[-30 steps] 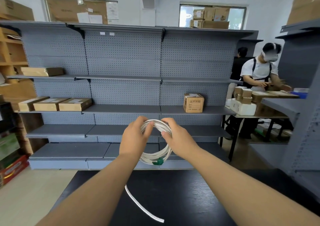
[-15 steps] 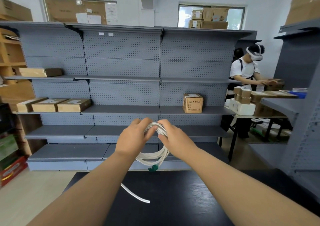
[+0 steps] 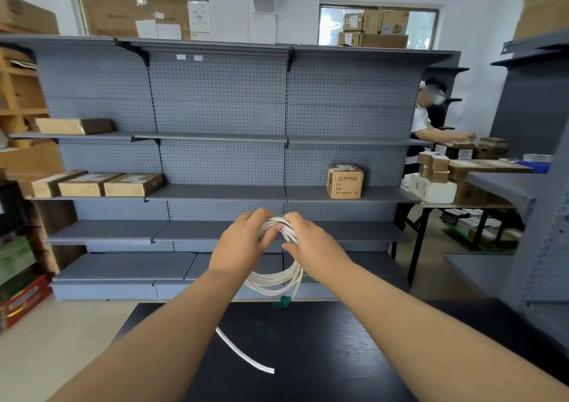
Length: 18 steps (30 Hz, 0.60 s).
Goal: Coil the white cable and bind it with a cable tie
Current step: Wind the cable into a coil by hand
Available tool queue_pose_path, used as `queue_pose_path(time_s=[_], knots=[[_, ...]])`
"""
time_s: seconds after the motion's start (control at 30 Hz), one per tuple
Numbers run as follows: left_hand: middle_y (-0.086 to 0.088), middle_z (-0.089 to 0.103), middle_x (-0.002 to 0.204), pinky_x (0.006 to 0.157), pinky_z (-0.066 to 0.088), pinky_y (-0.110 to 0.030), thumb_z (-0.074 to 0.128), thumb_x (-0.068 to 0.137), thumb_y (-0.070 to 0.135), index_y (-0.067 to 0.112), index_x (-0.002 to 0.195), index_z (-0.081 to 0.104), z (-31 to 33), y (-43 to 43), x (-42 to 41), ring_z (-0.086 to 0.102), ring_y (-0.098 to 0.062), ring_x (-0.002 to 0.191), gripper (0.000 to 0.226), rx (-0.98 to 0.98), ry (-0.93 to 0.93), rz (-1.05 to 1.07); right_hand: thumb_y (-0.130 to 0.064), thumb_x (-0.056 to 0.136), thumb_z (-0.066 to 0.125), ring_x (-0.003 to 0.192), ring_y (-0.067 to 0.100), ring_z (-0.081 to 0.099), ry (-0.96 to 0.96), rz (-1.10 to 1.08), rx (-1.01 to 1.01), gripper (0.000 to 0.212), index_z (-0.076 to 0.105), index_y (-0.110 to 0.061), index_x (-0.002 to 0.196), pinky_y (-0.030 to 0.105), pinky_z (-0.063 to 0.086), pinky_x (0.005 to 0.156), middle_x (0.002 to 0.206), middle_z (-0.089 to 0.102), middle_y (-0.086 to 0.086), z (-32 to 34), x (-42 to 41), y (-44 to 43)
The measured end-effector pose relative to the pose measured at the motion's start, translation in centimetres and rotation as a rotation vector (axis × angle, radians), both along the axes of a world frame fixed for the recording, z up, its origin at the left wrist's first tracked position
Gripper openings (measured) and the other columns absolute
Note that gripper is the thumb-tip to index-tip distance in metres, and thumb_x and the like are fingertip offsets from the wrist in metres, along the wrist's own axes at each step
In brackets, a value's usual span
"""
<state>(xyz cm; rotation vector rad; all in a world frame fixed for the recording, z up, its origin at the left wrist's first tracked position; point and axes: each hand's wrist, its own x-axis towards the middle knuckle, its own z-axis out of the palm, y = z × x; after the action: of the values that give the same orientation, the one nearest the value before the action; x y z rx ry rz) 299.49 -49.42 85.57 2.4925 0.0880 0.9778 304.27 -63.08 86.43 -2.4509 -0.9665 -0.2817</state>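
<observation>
Held above the far edge of the black table (image 3: 354,358), the white cable (image 3: 277,280) hangs as a coil, raised so that its loops fall free. The left hand (image 3: 243,244) and right hand (image 3: 312,247) grip its top side by side, fingers (image 3: 300,220) curled round the bunched turns, probably to hold them together for tying. A green plug (image 3: 281,302) dangles below.

Left hand (image 3: 243,247) bare; right hand (image 3: 314,250) bare; left forearm (image 3: 169,324), right forearm (image 3: 415,318) uncovered to frame edge.
</observation>
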Motion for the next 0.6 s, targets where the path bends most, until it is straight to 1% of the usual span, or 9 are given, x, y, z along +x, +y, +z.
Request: queue_pose_path(time_s=[0.13, 0.2, 0.23, 0.33, 0.37, 0.47, 0.5, 0.53, 0.6], knots=[[-0.008, 0.061, 0.102, 0.076, 0.043, -0.035, 0.053, 0.091, 0.038, 0.016, 0.114, 0.058, -0.1, -0.1, 0.2, 0.057, -0.029, 0.092, 0.032, -0.033, -0.011, -0.008, -0.019, 0.097, 0.044, 0.084, 0.029, 0.051, -0.039, -0.027, -0.020, 0.025, 0.037, -0.019, 0.120, 0.040, 0.045, 0.071, 0.107, 0.054, 0.011, 0.0, 0.2, 0.0], [-0.004, 0.062, 0.100, 0.076, 0.043, -0.033, 0.054, 0.091, 0.038, 0.017, 0.112, 0.058, 0.0, -0.3, 0.2, 0.057, -0.025, 0.092, 0.031, -0.072, -0.023, -0.005, -0.019, 0.097, 0.044, 0.084, 0.028, 0.050, -0.024, -0.030, -0.003, 0.025, 0.038, -0.018, 0.121, 0.038, 0.043, 0.071, 0.107, 0.055, 0.011, 0.1, 0.3, 0.0], [-0.001, 0.062, 0.096, 0.074, 0.042, -0.031, 0.055, 0.090, 0.039, 0.018, 0.111, 0.058, 0.1, -0.4, 0.1, 0.056, -0.022, 0.089, 0.029, -0.109, -0.025, -0.008, -0.019, 0.097, 0.044, 0.085, 0.027, 0.051, -0.009, -0.033, 0.010, 0.025, 0.038, -0.018, 0.122, 0.038, 0.043, 0.071, 0.107, 0.055, 0.011, 0.1, 0.3, -0.1], [0.010, 0.057, 0.072, 0.058, 0.037, -0.022, 0.057, 0.089, 0.041, 0.026, 0.100, 0.055, 0.1, -0.4, 0.0, 0.053, -0.012, 0.069, 0.019, -0.270, -0.021, -0.028, -0.018, 0.097, 0.044, 0.085, 0.026, 0.051, 0.045, -0.065, 0.057, 0.026, 0.039, -0.016, 0.123, 0.038, 0.043, 0.072, 0.104, 0.057, 0.012, 0.3, 0.4, -0.4], [0.010, 0.055, 0.068, 0.056, 0.038, -0.022, 0.057, 0.088, 0.042, 0.027, 0.096, 0.054, 0.0, -0.4, 0.0, 0.053, -0.011, 0.065, 0.017, -0.336, -0.021, -0.038, -0.018, 0.097, 0.044, 0.085, 0.026, 0.051, 0.063, -0.081, 0.079, 0.025, 0.039, -0.015, 0.122, 0.037, 0.042, 0.070, 0.103, 0.058, 0.012, 0.3, 0.5, -0.4], [0.003, 0.055, 0.066, 0.062, 0.045, -0.035, 0.051, 0.090, 0.046, 0.026, 0.090, 0.054, -0.4, -0.9, 0.3, 0.054, -0.021, 0.064, 0.020, -0.556, -0.045, -0.058, -0.017, 0.097, 0.044, 0.083, 0.025, 0.050, 0.117, -0.125, 0.166, 0.025, 0.040, -0.014, 0.122, 0.031, 0.038, 0.068, 0.096, 0.055, 0.007, 0.4, 0.5, -0.5], [0.002, 0.054, 0.066, 0.063, 0.045, -0.035, 0.048, 0.091, 0.046, 0.026, 0.089, 0.055, -0.4, -1.2, 0.5, 0.053, -0.021, 0.063, 0.022, -0.616, -0.067, -0.058, -0.017, 0.097, 0.045, 0.082, 0.024, 0.050, 0.129, -0.131, 0.185, 0.025, 0.040, -0.014, 0.122, 0.030, 0.037, 0.068, 0.094, 0.054, 0.005, 0.4, 0.5, -0.4], [0.002, 0.054, 0.067, 0.062, 0.044, -0.032, 0.045, 0.093, 0.046, 0.024, 0.088, 0.056, -0.4, -1.4, 0.6, 0.050, -0.018, 0.062, 0.025, -0.654, -0.095, -0.050, -0.017, 0.097, 0.045, 0.081, 0.023, 0.049, 0.135, -0.136, 0.194, 0.025, 0.040, -0.014, 0.122, 0.030, 0.037, 0.068, 0.094, 0.054, 0.005, 0.4, 0.5, -0.3], [0.001, 0.056, 0.071, 0.059, 0.039, -0.017, 0.041, 0.095, 0.044, 0.020, 0.088, 0.056, -0.3, -1.8, 0.8, 0.047, -0.011, 0.062, 0.029, -0.657, -0.133, -0.024, -0.017, 0.097, 0.046, 0.082, 0.022, 0.050, 0.140, -0.147, 0.196, 0.027, 0.039, -0.014, 0.123, 0.030, 0.038, 0.068, 0.099, 0.058, 0.008, 0.4, 0.4, -0.2]])
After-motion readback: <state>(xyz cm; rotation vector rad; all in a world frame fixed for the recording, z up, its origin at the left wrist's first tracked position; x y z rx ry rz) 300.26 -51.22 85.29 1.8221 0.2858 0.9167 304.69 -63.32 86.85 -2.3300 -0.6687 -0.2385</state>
